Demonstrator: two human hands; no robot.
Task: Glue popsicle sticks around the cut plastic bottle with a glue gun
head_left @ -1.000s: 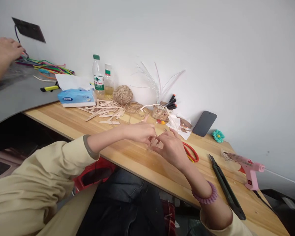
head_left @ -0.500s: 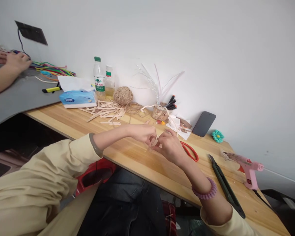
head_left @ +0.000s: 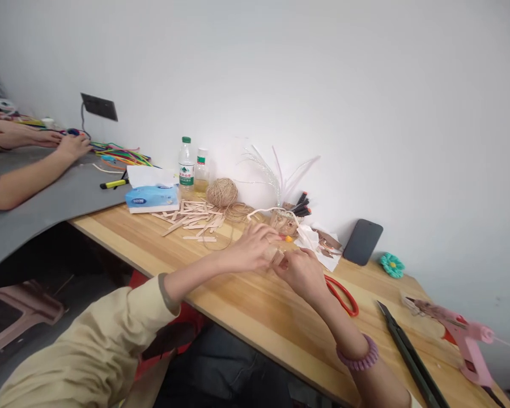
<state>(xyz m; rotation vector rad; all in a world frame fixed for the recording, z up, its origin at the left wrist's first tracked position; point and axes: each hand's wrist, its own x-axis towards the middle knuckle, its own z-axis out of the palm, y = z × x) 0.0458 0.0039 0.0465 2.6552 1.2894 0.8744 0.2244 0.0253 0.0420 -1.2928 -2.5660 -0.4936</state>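
1. Your right hand (head_left: 302, 273) is pinching a small wooden piece (head_left: 277, 258), thumb and fingers nearly closed.
2. Your left hand (head_left: 251, 249) is curving loosely beside it; I cannot tell whether it is gripping anything.
3. The piece is showing between your hands, over the wooden table (head_left: 246, 306).

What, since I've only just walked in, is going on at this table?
A person's right hand pinches a small pale piece over the wooden table. Their left hand is close by; whether it touches the piece is unclear. Wooden sticks and a ball of twine lie toward the wall; a dark knife and pink glue gun lie to the right. At the far left, a co-worker's hand is near some colourful stems.
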